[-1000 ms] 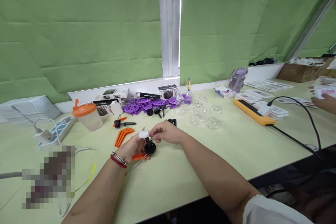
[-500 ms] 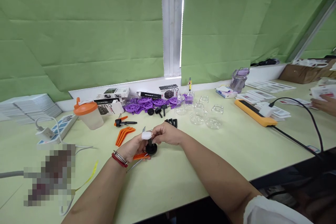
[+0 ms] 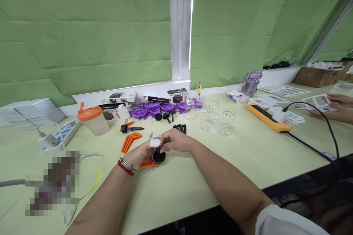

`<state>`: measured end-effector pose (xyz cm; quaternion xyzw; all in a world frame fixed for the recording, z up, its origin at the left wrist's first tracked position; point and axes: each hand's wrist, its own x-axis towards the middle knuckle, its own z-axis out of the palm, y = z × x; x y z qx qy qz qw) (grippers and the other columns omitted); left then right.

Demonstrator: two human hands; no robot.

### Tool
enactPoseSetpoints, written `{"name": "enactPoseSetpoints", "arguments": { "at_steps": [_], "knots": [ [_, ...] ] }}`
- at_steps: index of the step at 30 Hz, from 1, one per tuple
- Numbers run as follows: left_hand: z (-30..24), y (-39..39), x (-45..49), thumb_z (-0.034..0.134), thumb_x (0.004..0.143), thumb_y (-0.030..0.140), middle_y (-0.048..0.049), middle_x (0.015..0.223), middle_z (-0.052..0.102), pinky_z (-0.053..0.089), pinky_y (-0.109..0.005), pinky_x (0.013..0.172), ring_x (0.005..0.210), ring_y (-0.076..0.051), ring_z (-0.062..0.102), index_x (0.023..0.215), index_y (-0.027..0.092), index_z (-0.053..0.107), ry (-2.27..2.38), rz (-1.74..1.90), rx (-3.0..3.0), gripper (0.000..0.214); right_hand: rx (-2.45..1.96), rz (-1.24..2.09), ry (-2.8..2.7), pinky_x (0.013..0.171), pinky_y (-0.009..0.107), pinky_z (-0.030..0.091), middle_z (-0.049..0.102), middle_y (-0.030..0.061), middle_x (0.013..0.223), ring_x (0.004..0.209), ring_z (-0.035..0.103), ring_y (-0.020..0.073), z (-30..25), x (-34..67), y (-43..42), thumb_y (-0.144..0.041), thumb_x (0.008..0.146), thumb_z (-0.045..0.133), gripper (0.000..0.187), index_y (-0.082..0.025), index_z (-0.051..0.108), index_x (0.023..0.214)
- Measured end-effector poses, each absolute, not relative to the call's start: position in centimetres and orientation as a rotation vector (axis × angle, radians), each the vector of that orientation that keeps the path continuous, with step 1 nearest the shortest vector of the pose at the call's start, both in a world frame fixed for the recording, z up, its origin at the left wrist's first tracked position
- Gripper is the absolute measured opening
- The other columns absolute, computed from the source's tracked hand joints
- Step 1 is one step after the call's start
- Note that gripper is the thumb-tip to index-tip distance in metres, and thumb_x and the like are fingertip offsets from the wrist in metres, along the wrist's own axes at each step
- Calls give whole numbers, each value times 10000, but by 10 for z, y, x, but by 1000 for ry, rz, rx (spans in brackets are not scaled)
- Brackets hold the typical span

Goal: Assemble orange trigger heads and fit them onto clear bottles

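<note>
My left hand [image 3: 139, 154] is closed around a small black part with a round base [image 3: 159, 156]; its thumb wears a white tape wrap. My right hand [image 3: 175, 140] pinches the top of the same black part from above, fingers pressed together. An orange plastic piece [image 3: 146, 163] and a thin metal rod [image 3: 142, 172] lie under my left hand. More orange curved pieces [image 3: 130, 141] lie just left of my hands, and small black pegs [image 3: 180, 127] sit just beyond them.
Purple wheel parts [image 3: 154, 109], clear glass cups [image 3: 215, 121], printed boxes [image 3: 118, 98] and an orange-lidded cup [image 3: 92, 119] stand along the back. A yellow power strip [image 3: 266, 117] with a black cable lies right. Another person's hands [image 3: 338, 106] handle cards at far right.
My hands have stayed almost still on the black part, the right fingers lowering slightly. The other person's hands at far right moved down onto the cards.
</note>
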<state>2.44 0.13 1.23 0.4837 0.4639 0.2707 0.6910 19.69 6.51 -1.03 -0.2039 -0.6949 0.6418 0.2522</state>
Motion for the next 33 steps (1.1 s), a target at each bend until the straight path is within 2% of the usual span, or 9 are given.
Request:
{"name": "enactPoseSetpoints", "arguments": {
  "at_steps": [7,12,19,28,33],
  "knots": [
    [9,4,21,556,685,546,-10,750,606,455,-256,508,601,-162,566,1035,217,528,1065,569,1089,482,-523,1740,-1858,616,234,435,611,-36,644,602,549,98,-11,196,64,-175,546,789,221,-139,650,714],
    [15,1,25,581,670,512,0,750,606,460,-256,513,615,-161,563,1002,227,520,1033,592,1096,442,-463,1698,-1891,652,246,448,636,-18,707,645,565,110,-12,196,65,-202,550,798,226,-136,675,728],
    [14,2,25,586,644,512,7,754,584,483,-266,557,661,-163,564,970,231,527,1076,583,1084,435,-526,1628,-1932,601,230,429,592,-48,620,590,531,99,-12,195,65,-224,505,831,264,-145,652,682],
    [13,1,23,599,653,497,0,791,609,508,-291,608,715,-182,585,944,241,544,1095,597,1063,392,-544,1628,-1925,588,235,431,581,-48,625,585,531,101,-17,193,66,-249,485,855,318,-142,626,678],
    [9,3,21,613,657,508,-1,722,580,521,-305,606,686,-186,580,869,218,548,1123,625,1059,365,-486,1624,-1923,610,247,439,593,-36,658,619,540,114,-15,194,65,-296,487,858,372,-142,684,777]
  ]
}}
